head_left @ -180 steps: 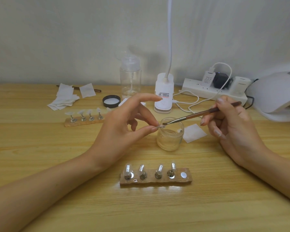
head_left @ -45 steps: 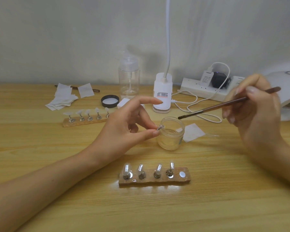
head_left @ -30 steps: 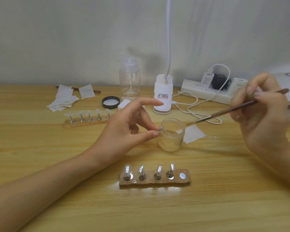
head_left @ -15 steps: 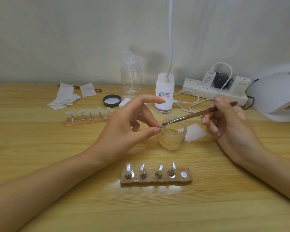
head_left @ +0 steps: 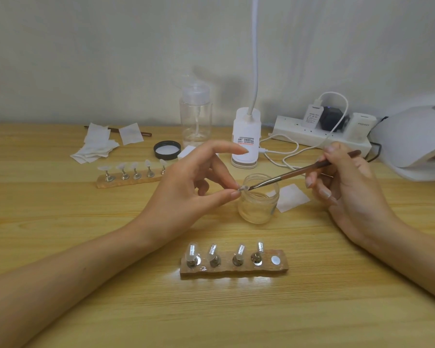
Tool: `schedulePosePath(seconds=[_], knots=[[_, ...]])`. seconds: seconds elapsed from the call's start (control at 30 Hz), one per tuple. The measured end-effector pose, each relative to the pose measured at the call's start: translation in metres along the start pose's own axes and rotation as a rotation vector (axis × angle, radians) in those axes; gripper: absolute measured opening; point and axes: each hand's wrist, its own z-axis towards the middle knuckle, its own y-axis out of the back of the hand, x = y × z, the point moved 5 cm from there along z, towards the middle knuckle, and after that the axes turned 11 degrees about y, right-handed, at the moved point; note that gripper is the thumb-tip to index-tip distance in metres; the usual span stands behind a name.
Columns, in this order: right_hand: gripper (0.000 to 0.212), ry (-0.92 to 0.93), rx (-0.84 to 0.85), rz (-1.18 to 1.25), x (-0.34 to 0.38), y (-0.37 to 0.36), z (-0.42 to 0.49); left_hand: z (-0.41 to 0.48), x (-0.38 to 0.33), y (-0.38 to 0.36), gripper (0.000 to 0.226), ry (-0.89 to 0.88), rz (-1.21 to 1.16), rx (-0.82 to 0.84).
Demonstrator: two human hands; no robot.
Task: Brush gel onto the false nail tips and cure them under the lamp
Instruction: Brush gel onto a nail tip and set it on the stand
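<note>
Left hand [head_left: 186, 187]: raised over the table [head_left: 60, 222], thumb and one finger pinching a single false nail tip [head_left: 242, 189]; the index finger is stretched out straight.
Right hand [head_left: 347, 187]: fingers curled round the brush [head_left: 304, 172], held like a pen.
Brush: slants down to the left and its bristle end meets the pinched tip; the contact looks real, though it is too small to be sure.
Jar [head_left: 259, 199]: open glass, just beside the left fingertips and under the brush.
Near holder [head_left: 234, 266]: wooden strip in front of the jar, with four tips upright on metal stands and a bare round disc [head_left: 276, 259] at its right end.
Far holder [head_left: 128, 175]: behind the left hand, carrying five tips; its right end is hidden by the hand.
Curing lamp [head_left: 417, 141]: white dome at the right edge, well apart from the pinched tip.
Back of table: pump bottle [head_left: 196, 116], black lid [head_left: 167, 149], wipes [head_left: 96, 146], desk lamp base [head_left: 245, 139], power strip [head_left: 322, 136].
</note>
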Motion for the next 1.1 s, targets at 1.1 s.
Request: schedulePosePath(seconds=[1.1], knots=[[0.025, 0.046, 0.053, -0.043, 0.0007, -0.0002, 0.001, -0.0009, -0.002, -0.0006, 0.048, -0.01, 0.011, -0.009]])
